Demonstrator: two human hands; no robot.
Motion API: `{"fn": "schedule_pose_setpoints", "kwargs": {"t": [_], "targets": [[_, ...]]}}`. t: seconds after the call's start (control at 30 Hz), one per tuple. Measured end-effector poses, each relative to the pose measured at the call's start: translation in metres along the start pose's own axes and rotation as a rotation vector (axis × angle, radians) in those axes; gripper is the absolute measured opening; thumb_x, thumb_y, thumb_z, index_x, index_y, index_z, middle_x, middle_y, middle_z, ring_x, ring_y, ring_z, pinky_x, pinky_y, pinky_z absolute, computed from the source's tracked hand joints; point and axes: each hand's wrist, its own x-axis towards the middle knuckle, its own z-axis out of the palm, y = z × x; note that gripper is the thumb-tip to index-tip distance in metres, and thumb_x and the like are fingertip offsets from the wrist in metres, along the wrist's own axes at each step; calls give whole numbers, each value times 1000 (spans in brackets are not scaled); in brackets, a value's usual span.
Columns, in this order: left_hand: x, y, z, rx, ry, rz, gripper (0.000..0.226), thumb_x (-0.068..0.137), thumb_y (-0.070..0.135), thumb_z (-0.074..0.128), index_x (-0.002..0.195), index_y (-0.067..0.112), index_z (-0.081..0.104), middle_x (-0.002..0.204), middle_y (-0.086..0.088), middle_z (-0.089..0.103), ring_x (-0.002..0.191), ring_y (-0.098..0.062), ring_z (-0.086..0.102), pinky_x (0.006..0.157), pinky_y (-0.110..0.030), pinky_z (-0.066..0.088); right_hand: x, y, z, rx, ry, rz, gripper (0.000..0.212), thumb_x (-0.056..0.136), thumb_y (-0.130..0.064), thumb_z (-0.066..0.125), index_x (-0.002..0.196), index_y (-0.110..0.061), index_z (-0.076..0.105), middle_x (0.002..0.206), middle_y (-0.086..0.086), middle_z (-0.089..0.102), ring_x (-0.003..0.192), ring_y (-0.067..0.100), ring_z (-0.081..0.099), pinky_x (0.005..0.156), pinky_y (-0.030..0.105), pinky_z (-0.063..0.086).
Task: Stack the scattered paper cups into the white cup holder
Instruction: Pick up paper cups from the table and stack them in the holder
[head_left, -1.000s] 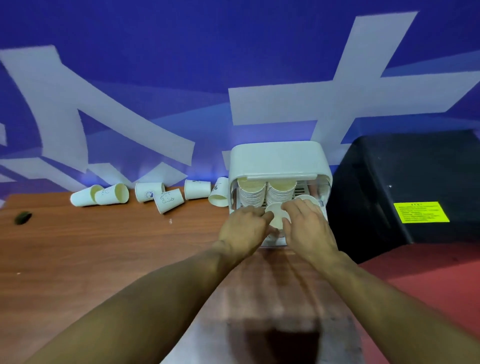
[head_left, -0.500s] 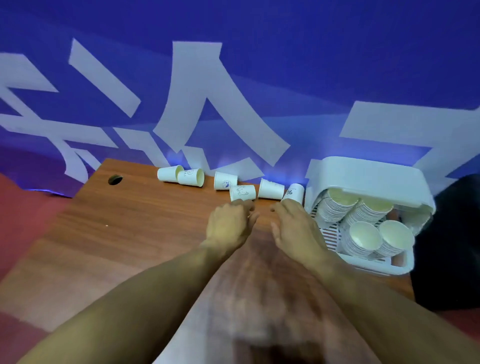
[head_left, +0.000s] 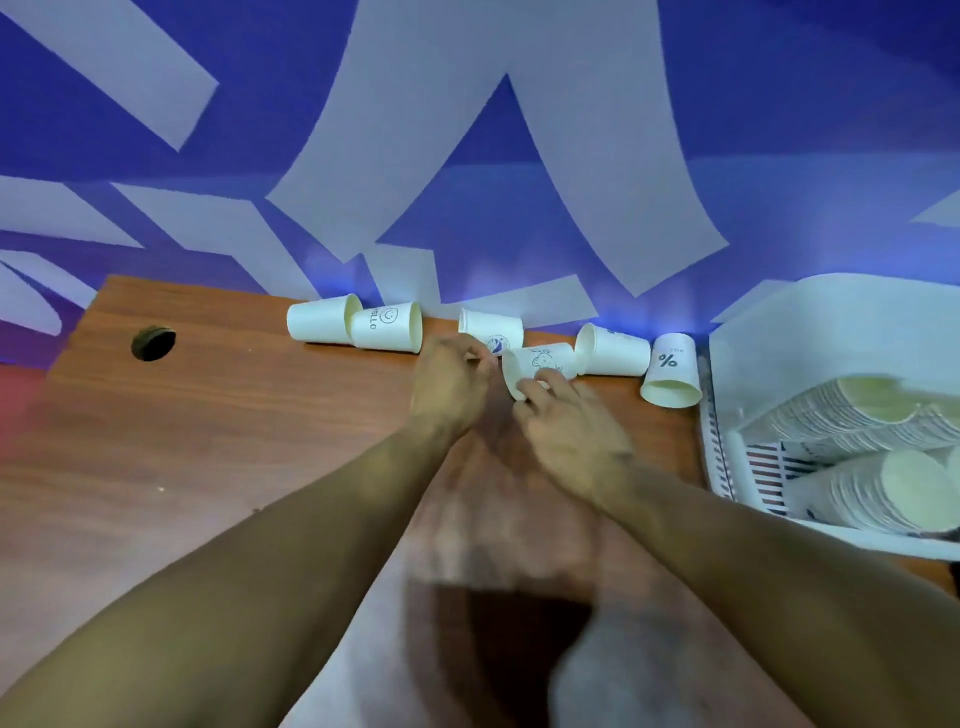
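Note:
Several white paper cups lie on their sides along the back edge of the wooden table (head_left: 234, 426): a plain cup (head_left: 318, 325), a HELLO cup (head_left: 387, 328), a blue-logo cup (head_left: 493, 326), a cartoon cup (head_left: 548, 359), another plain cup (head_left: 613, 351) and a % cup (head_left: 670, 371). My right hand (head_left: 566, 431) has its fingertips curled on the cartoon cup's rim. My left hand (head_left: 451, 382), fingers curled, is against the blue-logo cup; its grip is hidden. The white cup holder (head_left: 831, 322) at the right holds stacks of cups (head_left: 872, 415).
A round cable hole (head_left: 152, 343) is in the table's back left corner. The blue wall (head_left: 519, 130) with white shapes rises right behind the cups. The table's left edge drops off to a red floor (head_left: 15, 395).
Both hands left the cup holder and moved left along the table to the loose cups. The view swung left, so the holder now sits at the right edge.

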Motion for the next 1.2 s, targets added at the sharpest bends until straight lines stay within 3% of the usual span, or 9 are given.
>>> {"fn": "schedule_pose_setpoints", "kwargs": {"t": [0.1, 0.2, 0.37, 0.63, 0.73, 0.83, 0.97, 1.1, 1.2], "targets": [[20, -15, 10, -12, 15, -8, 7, 82, 24, 60, 76, 28, 61, 97, 2, 61, 91, -18, 61, 88, -37, 50, 22, -4, 17, -57, -4, -38, 18, 86, -11, 48, 89, -9, 65, 111, 11, 59, 117, 35, 48, 80, 43, 41], [35, -23, 15, -29, 56, -17, 8, 84, 16, 63, 91, 17, 58, 89, 15, 44, 89, -25, 58, 85, -35, 47, 37, -3, 21, -105, 16, -66, 12, 82, -12, 56, 89, -11, 66, 104, 10, 62, 118, 33, 50, 82, 42, 46], [50, -38, 26, -14, 51, -116, 13, 86, 20, 62, 84, 26, 51, 89, -1, 67, 92, -25, 59, 81, -32, 46, 52, 7, 34, -209, -20, -144, 9, 76, -10, 63, 84, -8, 66, 97, 13, 67, 119, 32, 53, 84, 42, 44], [44, -46, 34, -6, 34, -149, 29, 84, 27, 67, 72, 24, 41, 67, 3, 58, 74, -30, 56, 73, -41, 50, 51, 10, 26, -288, 11, -158, 8, 63, -6, 66, 70, -8, 63, 65, 10, 62, 78, 31, 59, 76, 40, 45], [34, -34, 28, -24, 72, -84, 26, 84, 23, 67, 75, 24, 43, 71, 5, 59, 75, -28, 58, 73, -39, 50, 37, 8, 18, -209, 107, -115, 10, 72, -4, 54, 80, -9, 59, 70, 9, 59, 72, 30, 55, 77, 42, 44], [18, -12, 17, -30, 105, 41, 18, 83, 19, 66, 81, 21, 48, 74, 7, 59, 76, -24, 60, 74, -37, 48, 21, 6, 3, -163, 182, -21, 29, 80, -6, 32, 85, -10, 60, 81, 9, 59, 76, 30, 54, 82, 43, 43], [-14, 22, 5, -6, 160, 207, 15, 82, 22, 64, 88, 20, 50, 76, 7, 60, 75, -16, 58, 72, -36, 48, -10, 11, -18, -118, 289, 91, 20, 83, -9, 42, 87, -8, 62, 83, 11, 57, 76, 31, 52, 74, 42, 39], [-55, 60, -4, 48, 188, 344, 19, 84, 24, 65, 97, 20, 51, 79, 9, 62, 72, -5, 54, 70, -21, 34, -52, 21, -46, -35, 359, 183, 32, 81, -9, 31, 88, -5, 62, 81, 13, 55, 74, 31, 51, 62, 40, 40], [-88, 91, -7, 66, 197, 398, 23, 85, 24, 67, 102, 19, 52, 83, 10, 63, 70, -6, 55, 71, -4, 26, -92, 35, -69, 3, 427, 233, 14, 83, -6, 44, 85, -6, 58, 81, 15, 54, 74, 33, 51, 60, 40, 40]]}}
